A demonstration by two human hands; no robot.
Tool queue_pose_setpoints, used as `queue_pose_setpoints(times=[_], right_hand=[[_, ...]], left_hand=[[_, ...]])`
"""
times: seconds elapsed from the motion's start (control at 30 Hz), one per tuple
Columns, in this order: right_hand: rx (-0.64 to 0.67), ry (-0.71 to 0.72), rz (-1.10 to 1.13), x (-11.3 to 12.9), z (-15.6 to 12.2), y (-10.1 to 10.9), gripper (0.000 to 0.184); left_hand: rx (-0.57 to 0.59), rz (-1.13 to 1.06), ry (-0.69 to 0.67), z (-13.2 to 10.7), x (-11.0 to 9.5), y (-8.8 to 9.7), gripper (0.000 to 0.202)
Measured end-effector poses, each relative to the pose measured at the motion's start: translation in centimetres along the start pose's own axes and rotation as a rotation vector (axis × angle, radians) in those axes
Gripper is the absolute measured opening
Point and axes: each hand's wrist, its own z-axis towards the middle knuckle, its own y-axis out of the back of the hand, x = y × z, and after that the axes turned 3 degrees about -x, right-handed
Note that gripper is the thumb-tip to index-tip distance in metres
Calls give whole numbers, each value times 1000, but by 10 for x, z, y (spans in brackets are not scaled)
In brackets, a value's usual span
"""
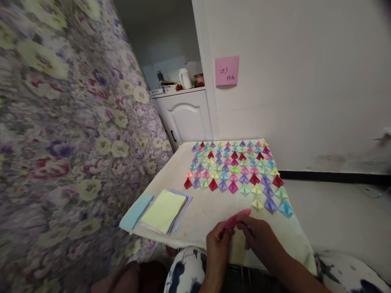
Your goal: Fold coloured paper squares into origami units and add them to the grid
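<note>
A piece of pink paper [235,219], partly folded, is held between my two hands just above the near edge of the table. My left hand [219,240] pinches its lower left end. My right hand [255,232] has its fingers closed on the right part, and the paper's tip sticks out past them. Beyond my hands, many small folded paper pieces [233,186] in red, purple, green, yellow, blue and pink lie in rows. The fold details of the pink paper are too small to make out.
A stack of paper sheets, yellow on top [165,209], lies on the table's left side beside a blue stack [136,212]. A cream cloth [201,219] covers the table. Floral curtain [88,162] hangs at left; a pink note [227,71] is on the wall.
</note>
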Motion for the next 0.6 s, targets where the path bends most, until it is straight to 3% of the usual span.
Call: queue_pose_setpoints(times=[0.2, 0.4, 0.6], right_hand=[[-48, 155, -228, -2, -1, 4, 27], [-36, 226, -339, 2, -1, 7, 26], [-1, 282, -286, 7, -3, 10, 31]], left_hand=[[56, 33, -96, 0, -1, 2, 25], [131, 44, -22, 3, -2, 14, 25], [157, -16, 67, 2, -5, 19, 36]])
